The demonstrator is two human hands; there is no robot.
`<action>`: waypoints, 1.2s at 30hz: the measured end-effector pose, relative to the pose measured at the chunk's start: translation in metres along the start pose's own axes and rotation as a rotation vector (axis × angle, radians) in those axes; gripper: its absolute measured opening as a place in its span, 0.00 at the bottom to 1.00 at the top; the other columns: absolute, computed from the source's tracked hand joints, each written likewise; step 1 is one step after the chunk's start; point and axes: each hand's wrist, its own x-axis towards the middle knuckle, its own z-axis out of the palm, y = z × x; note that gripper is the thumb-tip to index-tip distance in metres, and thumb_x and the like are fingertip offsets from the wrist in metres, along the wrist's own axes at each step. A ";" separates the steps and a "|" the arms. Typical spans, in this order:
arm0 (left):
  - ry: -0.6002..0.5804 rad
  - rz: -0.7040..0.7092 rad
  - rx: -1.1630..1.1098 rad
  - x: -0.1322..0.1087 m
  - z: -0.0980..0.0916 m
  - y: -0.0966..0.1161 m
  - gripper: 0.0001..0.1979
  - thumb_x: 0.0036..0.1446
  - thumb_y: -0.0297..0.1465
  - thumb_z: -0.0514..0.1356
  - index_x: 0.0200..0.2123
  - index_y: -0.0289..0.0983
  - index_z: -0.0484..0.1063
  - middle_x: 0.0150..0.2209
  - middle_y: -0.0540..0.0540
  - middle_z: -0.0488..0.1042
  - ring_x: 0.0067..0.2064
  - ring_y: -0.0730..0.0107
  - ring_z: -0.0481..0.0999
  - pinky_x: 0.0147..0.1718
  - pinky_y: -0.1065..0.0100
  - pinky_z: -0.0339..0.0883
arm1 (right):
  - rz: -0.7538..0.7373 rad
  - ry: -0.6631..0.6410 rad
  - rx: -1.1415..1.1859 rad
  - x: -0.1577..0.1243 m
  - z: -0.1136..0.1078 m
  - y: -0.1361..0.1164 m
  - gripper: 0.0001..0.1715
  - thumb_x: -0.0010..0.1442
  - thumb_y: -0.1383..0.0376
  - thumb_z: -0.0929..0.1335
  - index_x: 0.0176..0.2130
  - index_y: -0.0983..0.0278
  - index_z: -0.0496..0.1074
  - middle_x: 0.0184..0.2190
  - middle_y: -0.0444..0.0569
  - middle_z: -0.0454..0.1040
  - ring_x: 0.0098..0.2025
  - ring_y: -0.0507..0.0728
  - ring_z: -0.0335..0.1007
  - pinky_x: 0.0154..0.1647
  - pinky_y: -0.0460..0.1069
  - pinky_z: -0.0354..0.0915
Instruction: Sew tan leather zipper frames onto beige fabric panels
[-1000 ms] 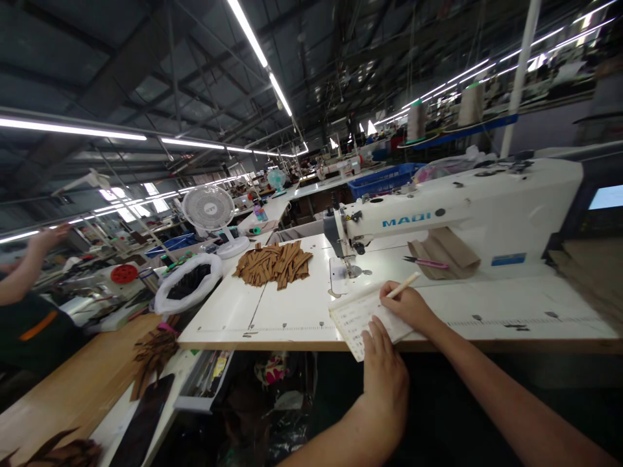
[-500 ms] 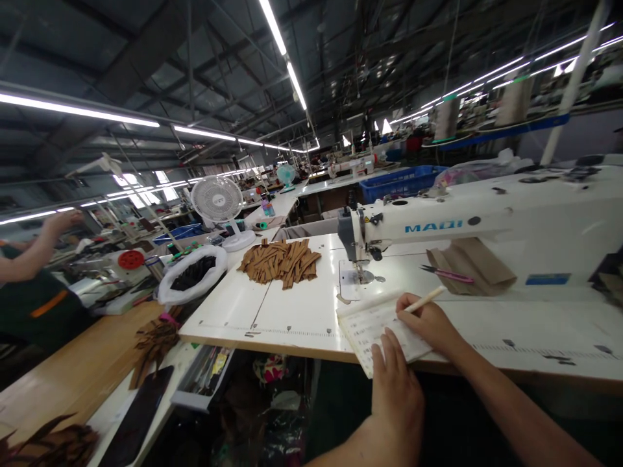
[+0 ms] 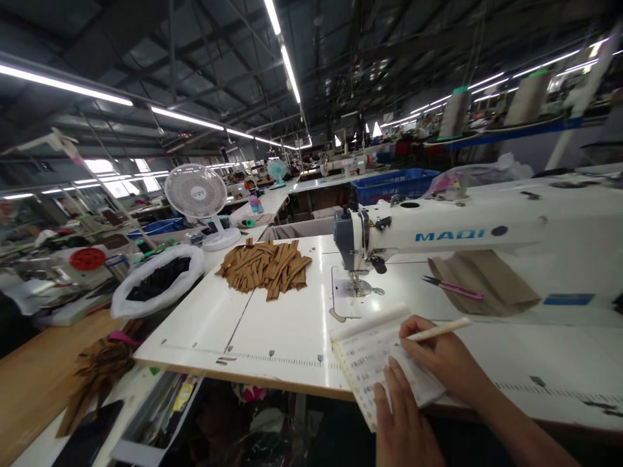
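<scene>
An open notebook (image 3: 363, 366) with handwritten lines lies on the white sewing table (image 3: 189, 324), its lower corner past the front edge. My left hand (image 3: 403, 415) rests flat on the lower page, fingers stretched out. Pinched in my right hand (image 3: 438, 353) is a pale pen (image 3: 445, 328), its tip hidden by my fingers over the page. Behind the notebook stands a white sewing machine (image 3: 452, 224), its needle area just beyond the pages. Pink-handled scissors (image 3: 460, 289) lie on a folded brown fabric piece (image 3: 506, 285) under the machine arm.
A heap of brown fabric strips (image 3: 267, 269) sits left of the machine. Beyond it are a white fan (image 3: 197, 194) and a white-rimmed bag (image 3: 192, 266) of dark material. An open drawer (image 3: 160, 415) juts out below the table. A blue crate (image 3: 389, 185) stands behind.
The view has shifted, so table, machine and hands appear larger and lower. A person's arm at the far left is out of view. Both my hands keep their places on the notebook.
</scene>
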 end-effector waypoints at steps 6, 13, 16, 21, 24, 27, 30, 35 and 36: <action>-0.108 0.026 -0.029 -0.009 0.012 0.005 0.17 0.53 0.30 0.55 0.44 0.33 0.78 0.56 0.36 0.68 0.58 0.46 0.61 0.53 0.49 0.60 | 0.030 -0.017 -0.007 -0.001 -0.001 -0.002 0.16 0.53 0.50 0.65 0.31 0.59 0.70 0.28 0.46 0.72 0.33 0.58 0.68 0.35 0.50 0.62; 0.064 -0.015 -0.067 -0.001 -0.003 -0.002 0.17 0.49 0.27 0.53 0.38 0.34 0.79 0.55 0.37 0.69 0.58 0.48 0.61 0.48 0.52 0.63 | 0.027 0.013 -0.041 -0.002 -0.003 -0.003 0.14 0.53 0.52 0.63 0.25 0.60 0.65 0.20 0.43 0.65 0.25 0.55 0.62 0.26 0.48 0.59; 0.046 -0.012 -0.069 -0.001 -0.003 -0.002 0.16 0.49 0.28 0.53 0.37 0.34 0.80 0.56 0.37 0.69 0.58 0.48 0.61 0.49 0.52 0.62 | 0.032 0.007 -0.037 -0.002 -0.003 -0.004 0.14 0.53 0.53 0.64 0.27 0.60 0.66 0.22 0.43 0.66 0.26 0.55 0.64 0.28 0.48 0.61; -0.046 -0.032 -0.055 -0.012 0.013 0.006 0.17 0.51 0.31 0.55 0.40 0.31 0.79 0.55 0.33 0.69 0.57 0.44 0.63 0.50 0.48 0.61 | 0.025 0.014 -0.027 -0.003 -0.001 -0.008 0.15 0.53 0.52 0.64 0.30 0.60 0.70 0.26 0.45 0.71 0.31 0.57 0.68 0.33 0.49 0.63; -0.041 -0.055 -0.055 -0.016 0.020 0.011 0.17 0.51 0.31 0.55 0.40 0.32 0.79 0.54 0.32 0.70 0.56 0.45 0.63 0.49 0.48 0.62 | 0.040 0.007 -0.043 -0.003 -0.001 -0.010 0.14 0.51 0.52 0.64 0.28 0.59 0.70 0.25 0.46 0.71 0.29 0.58 0.68 0.31 0.49 0.64; -0.060 -0.053 -0.060 -0.015 0.019 0.013 0.16 0.51 0.30 0.55 0.39 0.33 0.79 0.54 0.34 0.70 0.57 0.46 0.63 0.48 0.50 0.63 | 0.059 -0.002 -0.068 -0.003 -0.002 -0.008 0.12 0.49 0.54 0.63 0.26 0.59 0.68 0.21 0.44 0.68 0.26 0.56 0.65 0.28 0.49 0.63; -0.017 -0.092 -0.065 -0.012 0.014 0.012 0.16 0.51 0.29 0.53 0.38 0.34 0.80 0.54 0.36 0.70 0.58 0.46 0.62 0.49 0.49 0.63 | 0.055 -0.064 -0.090 -0.003 -0.004 -0.005 0.11 0.49 0.55 0.64 0.27 0.59 0.67 0.21 0.44 0.68 0.26 0.56 0.65 0.28 0.49 0.62; -0.022 -0.029 -0.046 -0.009 0.009 0.009 0.17 0.53 0.28 0.53 0.42 0.34 0.79 0.53 0.37 0.71 0.59 0.47 0.61 0.54 0.48 0.59 | 0.053 -0.010 -0.109 -0.005 -0.002 -0.007 0.10 0.50 0.55 0.63 0.26 0.59 0.67 0.21 0.43 0.68 0.25 0.56 0.64 0.27 0.49 0.61; -0.045 -0.011 -0.042 -0.009 0.009 0.009 0.17 0.53 0.28 0.53 0.42 0.34 0.78 0.53 0.37 0.71 0.60 0.47 0.60 0.54 0.47 0.59 | 0.051 0.000 -0.112 -0.005 -0.001 -0.007 0.11 0.49 0.55 0.63 0.26 0.58 0.67 0.20 0.43 0.67 0.24 0.56 0.63 0.26 0.49 0.61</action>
